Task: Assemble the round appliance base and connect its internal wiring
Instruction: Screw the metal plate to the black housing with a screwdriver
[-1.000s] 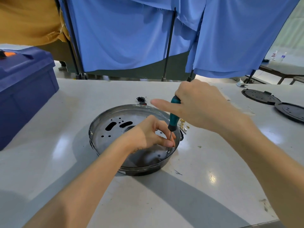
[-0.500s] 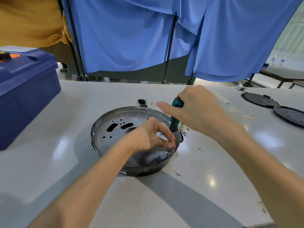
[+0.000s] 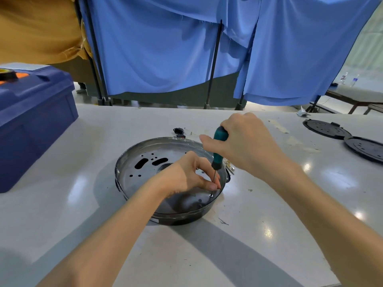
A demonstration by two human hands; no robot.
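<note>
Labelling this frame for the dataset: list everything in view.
round dark metal appliance base: 1, dark grey, table centre
teal-handled screwdriver: 1, teal, over base's right inner edge
small silver screw: 1, silver, under screwdriver tip
black perforated round plates: 2, black, table's far right
blue plastic crate: 1, blue, left
small black connector: 1, black, behind base
blue cloth curtains: several, blue, behind table
white table: 1, white, foreground
left hand: 1, pinches screwdriver shaft
right hand: 1, grips screwdriver handle

Both forearms, left hand (image 3: 184,175) and right hand (image 3: 246,144) are bare.
</note>
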